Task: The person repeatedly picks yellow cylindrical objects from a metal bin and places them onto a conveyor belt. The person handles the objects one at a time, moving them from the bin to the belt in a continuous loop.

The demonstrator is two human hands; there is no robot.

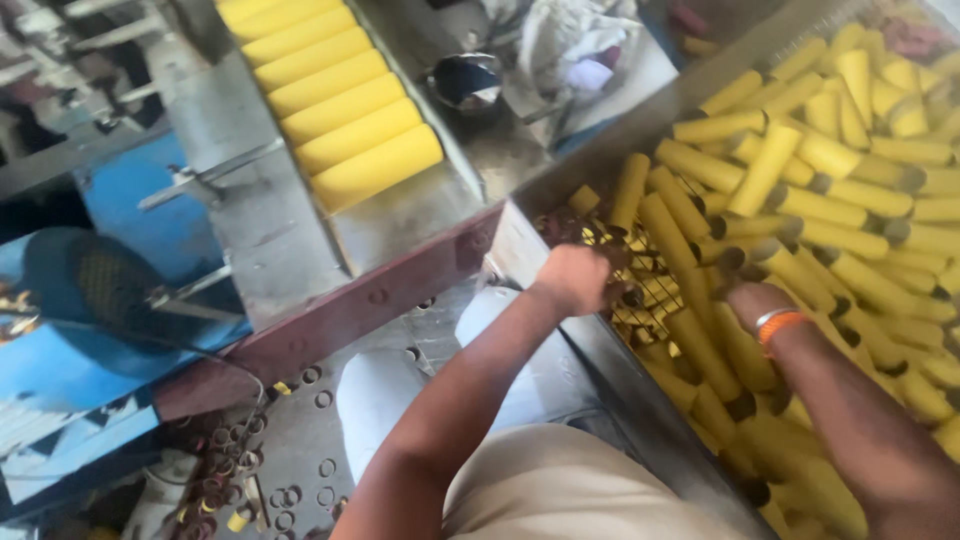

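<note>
The left hand (pixel 572 278) is curled among yellow tubes (pixel 800 230) heaped in a metal bin (pixel 600 350) — whether its grip is clenched on one cannot be told. The right hand (pixel 752 302) is buried in the heap, its grip hidden.

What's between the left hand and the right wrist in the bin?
Head view: yellow tubes lying over a wire grate fill the gap between the left hand and the right wrist, inside the metal bin.
</note>
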